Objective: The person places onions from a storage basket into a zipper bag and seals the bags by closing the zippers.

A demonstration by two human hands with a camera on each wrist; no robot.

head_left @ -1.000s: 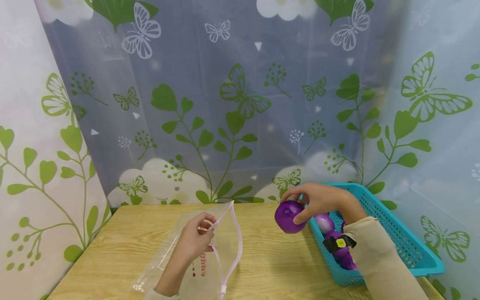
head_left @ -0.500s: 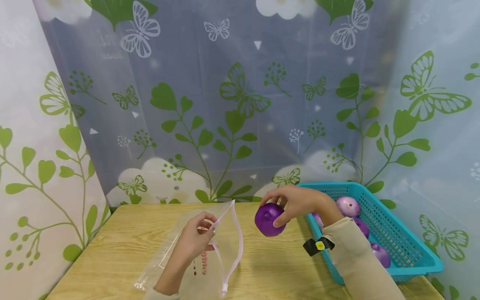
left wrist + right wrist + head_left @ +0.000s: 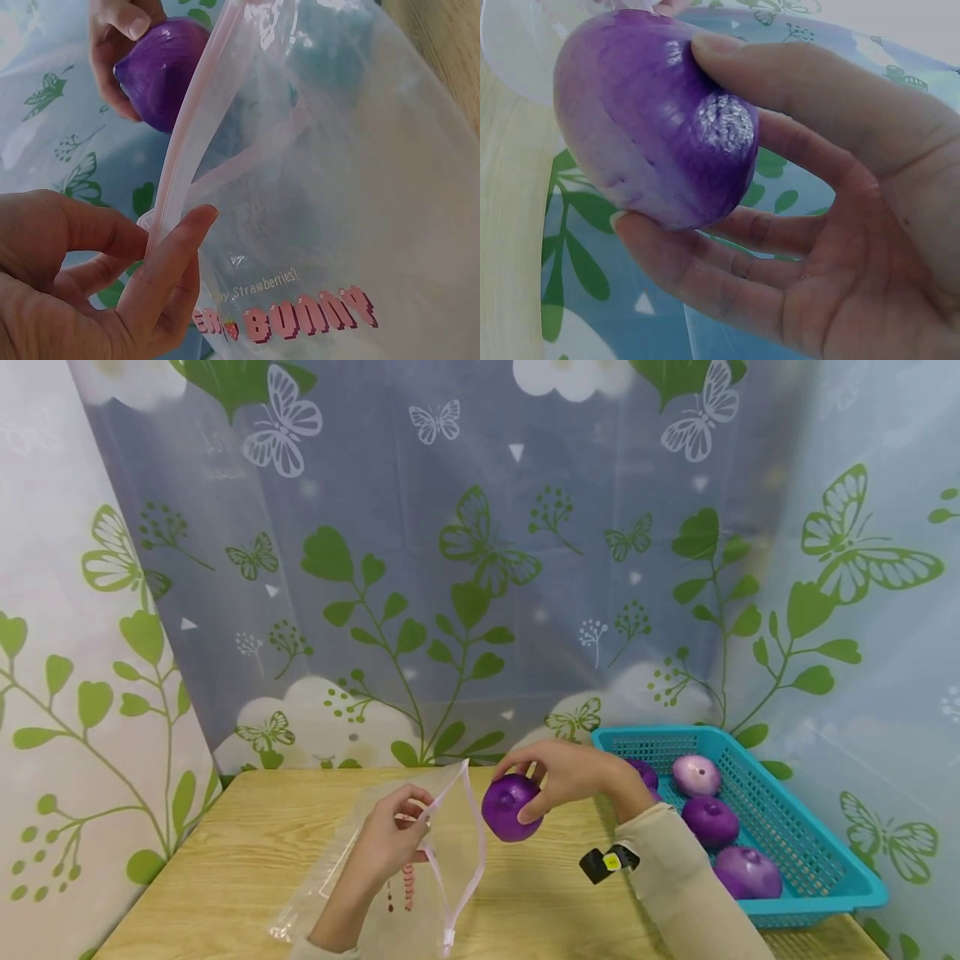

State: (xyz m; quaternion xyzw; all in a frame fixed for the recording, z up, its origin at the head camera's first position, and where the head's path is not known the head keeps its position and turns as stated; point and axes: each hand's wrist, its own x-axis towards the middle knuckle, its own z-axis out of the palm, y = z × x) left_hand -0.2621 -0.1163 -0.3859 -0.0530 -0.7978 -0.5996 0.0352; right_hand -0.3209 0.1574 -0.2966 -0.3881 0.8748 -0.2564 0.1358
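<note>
Left hand [image 3: 393, 833] pinches a clear bag [image 3: 424, 903] by the rim, lower centre of the frame, seemingly to hold its mouth apart; right hand [image 3: 576, 775] grips a purple onion [image 3: 508, 810] just beside it. More onions [image 3: 708, 821] lie in a blue basket [image 3: 817, 907], lower right.

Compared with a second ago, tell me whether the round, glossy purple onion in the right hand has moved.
Yes. In the head view, judged against the turquoise plastic basket, the onion has moved left, towards the clear pink-rimmed plastic bag.
</note>
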